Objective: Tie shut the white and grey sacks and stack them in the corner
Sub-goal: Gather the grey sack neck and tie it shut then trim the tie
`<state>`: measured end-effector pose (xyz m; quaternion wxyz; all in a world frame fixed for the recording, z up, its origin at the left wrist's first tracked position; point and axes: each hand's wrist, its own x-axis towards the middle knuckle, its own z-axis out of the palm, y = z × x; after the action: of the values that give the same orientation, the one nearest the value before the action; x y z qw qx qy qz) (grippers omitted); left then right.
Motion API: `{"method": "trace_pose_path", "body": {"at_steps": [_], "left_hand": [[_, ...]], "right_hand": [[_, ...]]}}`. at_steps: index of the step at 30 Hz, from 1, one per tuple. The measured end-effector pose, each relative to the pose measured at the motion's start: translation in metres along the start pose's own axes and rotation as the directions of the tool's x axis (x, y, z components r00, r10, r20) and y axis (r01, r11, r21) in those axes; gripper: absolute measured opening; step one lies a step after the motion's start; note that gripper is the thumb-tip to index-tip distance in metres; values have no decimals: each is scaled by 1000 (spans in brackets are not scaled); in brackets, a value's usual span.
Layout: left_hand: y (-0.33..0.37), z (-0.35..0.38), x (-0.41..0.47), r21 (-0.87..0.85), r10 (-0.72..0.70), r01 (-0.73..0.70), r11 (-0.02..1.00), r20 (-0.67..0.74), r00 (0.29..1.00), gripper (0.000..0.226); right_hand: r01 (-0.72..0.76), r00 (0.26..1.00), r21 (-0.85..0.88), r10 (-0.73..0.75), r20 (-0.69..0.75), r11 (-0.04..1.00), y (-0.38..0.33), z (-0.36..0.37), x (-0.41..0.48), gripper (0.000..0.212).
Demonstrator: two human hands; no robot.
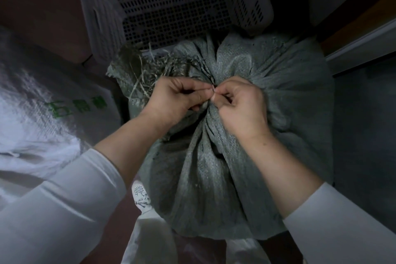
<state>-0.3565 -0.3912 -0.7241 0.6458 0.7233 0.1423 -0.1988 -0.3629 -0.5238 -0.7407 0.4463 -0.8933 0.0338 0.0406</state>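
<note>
A full grey woven sack (214,167) stands below me, its mouth gathered into a bunch near the middle of the view. The frayed grey flap of its mouth (147,70) spills to the left of the bunch. My left hand (177,98) and my right hand (237,103) meet over the bunched neck. Each pinches an end of a thin tie (212,90) between thumb and fingertips, fingers curled. A white sack (42,113) with green print lies at the left, touching the grey one.
A pale perforated plastic crate (171,2) stands just behind the grey sack. A pale ledge (360,43) runs at the right, with dark floor (364,124) below it. My white shoe (140,195) shows beside the sack's near left side.
</note>
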Motion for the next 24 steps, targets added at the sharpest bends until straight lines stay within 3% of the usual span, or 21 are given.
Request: {"method": "trace_pose_path", "body": {"at_steps": [5, 13, 16, 19, 24], "left_hand": [[-7, 4, -3, -4, 1, -1, 1000, -32, 999, 9], [-13, -8, 3, -111, -80, 84, 990, 43, 996, 12], [-17, -9, 4, -211, -128, 133, 968, 39, 991, 12], [-19, -8, 5, -263, -152, 149, 953, 11, 988, 11], [-24, -2, 3, -188, -110, 96, 977, -67, 992, 9]], "right_hand": [[4, 993, -7, -3, 114, 1000, 2, -8, 4, 5], [-180, 952, 256, 103, 290, 950, 6, -16, 16, 15], [-125, 954, 235, 52, 296, 964, 4, -16, 19, 12], [25, 962, 149, -65, 264, 988, 4, -14, 17, 14], [53, 973, 145, -84, 217, 988, 5, -8, 12, 17]]}}
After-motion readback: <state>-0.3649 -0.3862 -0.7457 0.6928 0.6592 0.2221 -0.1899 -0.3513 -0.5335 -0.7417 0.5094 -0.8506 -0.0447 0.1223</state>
